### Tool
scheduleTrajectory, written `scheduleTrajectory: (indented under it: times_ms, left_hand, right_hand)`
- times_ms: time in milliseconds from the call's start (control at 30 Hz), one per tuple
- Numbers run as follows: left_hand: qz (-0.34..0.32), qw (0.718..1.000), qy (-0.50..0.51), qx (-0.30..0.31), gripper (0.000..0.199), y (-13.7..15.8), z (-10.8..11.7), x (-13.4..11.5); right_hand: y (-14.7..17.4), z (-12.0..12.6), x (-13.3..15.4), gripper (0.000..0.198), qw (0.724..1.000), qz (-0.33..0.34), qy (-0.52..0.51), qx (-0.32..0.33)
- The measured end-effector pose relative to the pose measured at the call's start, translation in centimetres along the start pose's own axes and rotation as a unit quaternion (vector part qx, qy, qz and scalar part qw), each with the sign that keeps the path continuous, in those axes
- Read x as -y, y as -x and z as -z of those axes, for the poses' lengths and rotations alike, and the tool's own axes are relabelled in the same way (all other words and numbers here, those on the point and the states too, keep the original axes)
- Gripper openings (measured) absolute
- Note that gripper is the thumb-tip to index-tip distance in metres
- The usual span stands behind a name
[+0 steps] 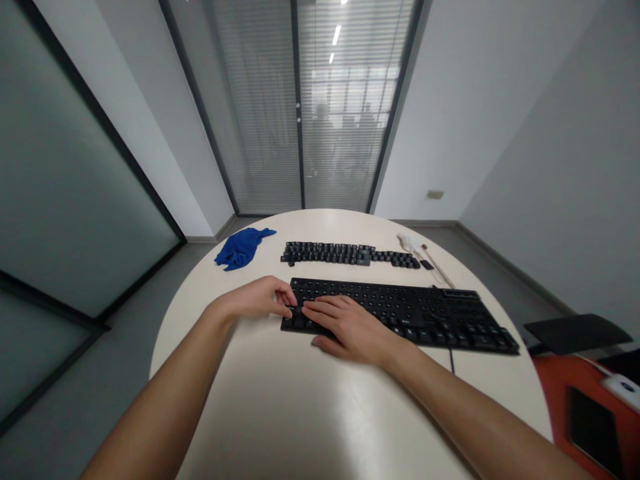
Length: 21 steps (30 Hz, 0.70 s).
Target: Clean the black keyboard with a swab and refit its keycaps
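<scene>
A black keyboard (415, 310) lies across the round table, many of its key positions bare and keycaps in place along the near rows and right end. My left hand (261, 298) is at its left end, thumb and fingers pinched around a keycap at the edge; the fingertips partly hide it. Flat on the keyboard's left part rests my right hand (350, 328), fingers stretched out and side by side, holding nothing. Behind the keyboard, loose black keycaps (327, 253) are laid out in rows.
A crumpled blue cloth (243, 248) lies at the table's (300, 413) back left. White-tipped sticks (436, 265), perhaps brushes, lie at the back right. The keyboard's cable (452, 362) runs toward the near side. A red chair (555, 387) with a dark phone-like slab (594, 427) stands right.
</scene>
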<state>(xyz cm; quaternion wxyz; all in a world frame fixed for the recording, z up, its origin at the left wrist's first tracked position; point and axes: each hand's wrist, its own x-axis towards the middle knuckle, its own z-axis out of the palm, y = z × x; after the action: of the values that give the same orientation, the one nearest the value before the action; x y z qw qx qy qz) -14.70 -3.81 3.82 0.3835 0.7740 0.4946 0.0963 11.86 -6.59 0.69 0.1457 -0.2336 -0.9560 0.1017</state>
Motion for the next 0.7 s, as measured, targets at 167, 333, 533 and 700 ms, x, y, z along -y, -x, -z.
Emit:
scheduleTrajectory:
  times_ms: [167,333,533,700]
  left_hand:
    - [-0.006,1.000,-0.021,-0.007,0.023,0.1,-0.1,0.2]
    - [0.000,1.000,-0.009,-0.012,0.024,-0.1,-0.1,0.3]
    - [0.020,0.999,0.041,0.010,0.030,-0.3,-0.1,1.0]
    - [0.028,0.998,0.050,0.007,0.028,-0.3,-0.1,1.1]
  right_hand:
    - [0.0,0.0,0.0,0.055,1.000,-0.004,0.009,0.009]
    - [-0.1,-0.1,0.1,0.055,1.000,-0.003,0.011,0.006]
    - [-0.1,-0.1,0.2,0.058,1.000,-0.002,0.005,0.003]
    - [-0.2,-0.1,0.2,0.060,1.000,-0.005,0.004,0.005]
